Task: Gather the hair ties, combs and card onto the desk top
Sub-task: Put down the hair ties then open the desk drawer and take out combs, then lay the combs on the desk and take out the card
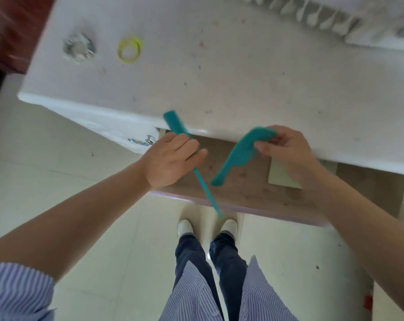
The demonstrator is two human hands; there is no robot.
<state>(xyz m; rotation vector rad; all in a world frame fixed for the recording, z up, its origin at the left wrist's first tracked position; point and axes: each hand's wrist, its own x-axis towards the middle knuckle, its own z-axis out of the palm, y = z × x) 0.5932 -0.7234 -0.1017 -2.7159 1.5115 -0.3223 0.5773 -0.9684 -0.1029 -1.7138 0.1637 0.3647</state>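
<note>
Holding a comb in each hand, I have both lifted above the open drawer [261,193] so they can go up onto the desk top [242,72]; my left hand [170,161] is clenched round the middle of the tail comb [173,122], toothed end poking over the desk edge and thin tail slanting down past the drawer front, a grip that leaves the teeth leading toward the surface; my right hand [286,149] pinches the toothed end of the wide comb [240,154], its handle hanging down over the drawer, so it need only swing forward to land flat; under that wrist a pale rectangle lies in the drawer, probably the card [278,177], though blur and my arm hide much of it, so it waits for a free hand; well away at the desk's far left the grey scrunchie [79,47] and yellow tie [129,50] already lie side by side, apart from each other, marking where the combs should join them.
</note>
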